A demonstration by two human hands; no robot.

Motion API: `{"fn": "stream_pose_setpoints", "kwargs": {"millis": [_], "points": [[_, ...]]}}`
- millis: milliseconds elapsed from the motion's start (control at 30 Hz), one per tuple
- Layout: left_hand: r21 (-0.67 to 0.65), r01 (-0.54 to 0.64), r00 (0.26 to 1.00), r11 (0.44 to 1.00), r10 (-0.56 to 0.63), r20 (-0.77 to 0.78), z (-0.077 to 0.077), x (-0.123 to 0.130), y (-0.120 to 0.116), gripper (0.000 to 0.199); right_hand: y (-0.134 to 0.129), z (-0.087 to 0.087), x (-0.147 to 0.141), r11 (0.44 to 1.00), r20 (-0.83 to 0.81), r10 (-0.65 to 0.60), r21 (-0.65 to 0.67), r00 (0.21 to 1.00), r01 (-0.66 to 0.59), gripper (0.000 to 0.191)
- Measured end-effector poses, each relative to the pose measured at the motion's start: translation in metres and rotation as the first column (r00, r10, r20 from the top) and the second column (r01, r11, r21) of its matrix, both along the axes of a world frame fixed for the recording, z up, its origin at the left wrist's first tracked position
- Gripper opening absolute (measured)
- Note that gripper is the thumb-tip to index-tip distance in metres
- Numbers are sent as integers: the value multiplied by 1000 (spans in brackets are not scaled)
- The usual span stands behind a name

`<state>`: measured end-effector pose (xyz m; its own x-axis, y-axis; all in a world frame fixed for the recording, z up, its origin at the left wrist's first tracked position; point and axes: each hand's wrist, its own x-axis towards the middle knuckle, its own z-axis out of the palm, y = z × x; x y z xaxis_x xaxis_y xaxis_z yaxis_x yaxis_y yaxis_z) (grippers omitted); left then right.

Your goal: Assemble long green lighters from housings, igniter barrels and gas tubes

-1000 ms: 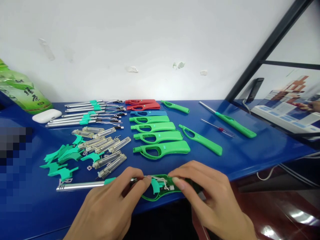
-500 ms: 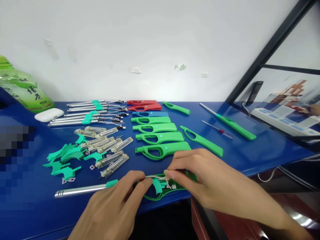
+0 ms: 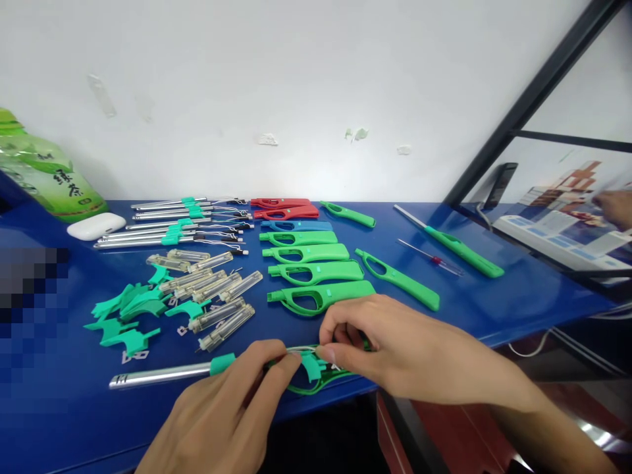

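working at the near edge of a blue table [image 3: 494,303], holding the front end of an open green shell [image 3: 323,381] in the left hand [image 3: 222,405], with thumb and forefinger drawn narrow beside a metal tube [image 3: 160,375] with a teal collar [image 3: 223,363]. pinching at white wires [image 3: 302,348] with the right hand [image 3: 380,342], with thumb and forefinger nearly together over the shell; unable to tell the exact contact under those fingertips. showing, between both hands, a teal trigger [image 3: 311,367] lying in the shell. backed by a column of green shells [image 3: 336,270], then a blue shell [image 3: 316,226] and two red shells [image 3: 301,212]. flanked on the left by loose teal triggers [image 3: 143,304] and clear cylinders [image 3: 207,286], with wired metal tubes [image 3: 165,215] beyond. bordered well to the right by a green lighter [image 3: 461,251] and a thin rod with a red part [image 3: 437,261], and at far left by a white case [image 3: 96,227] and a green bottle [image 3: 54,171].
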<state>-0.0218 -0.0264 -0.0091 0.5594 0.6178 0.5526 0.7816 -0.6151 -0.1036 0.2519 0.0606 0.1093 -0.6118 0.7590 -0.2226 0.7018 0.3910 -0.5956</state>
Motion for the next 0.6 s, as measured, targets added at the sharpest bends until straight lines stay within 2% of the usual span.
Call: {"fn": "stream_pose_setpoints", "kwargs": {"millis": [133,433,600], "points": [[30,-4,999,1000,2,54,3,5,-2,48,0,1,-1,1000,11,-16,-26,1000,16,18],[36,-32,998,999,30,49,5,7,-6,45,-5,-2,3,999,-24,-10,-36,1000,9,19],[15,33,999,999,-34,42,6,5,3,52,-2,-2,4,999,-56,15,-31,998,-16,19]]}}
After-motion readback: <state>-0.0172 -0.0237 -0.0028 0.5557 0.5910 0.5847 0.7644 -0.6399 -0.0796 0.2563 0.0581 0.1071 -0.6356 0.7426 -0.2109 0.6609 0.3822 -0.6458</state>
